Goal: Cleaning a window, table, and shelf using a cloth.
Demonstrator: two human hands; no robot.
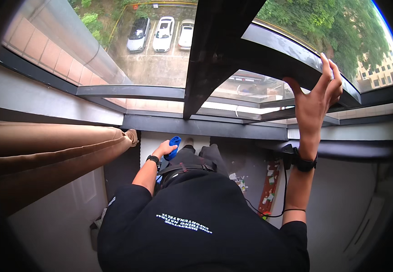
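Observation:
My left hand (164, 149) holds a bunched blue cloth (173, 154) low down beside my left thigh. My right hand (315, 90) is raised to the window and grips a dark horizontal rail (268, 56) of its frame. The thumb presses on the rail's near face, while the fingers reach over its upper edge. That upper face looks pale and shiny, with what may be wet marks. Directly to the left of this rail runs a thick dark upright (213, 51) of the frame.
Gathered brown curtains (53, 142) hang at left. A dark lower window frame bar (196, 126) crosses in front of my legs. Small scraps (239, 182) lie on the floor at right. A black cable (285, 183) runs along my right arm. Parked cars (163, 34) stand outside, far below.

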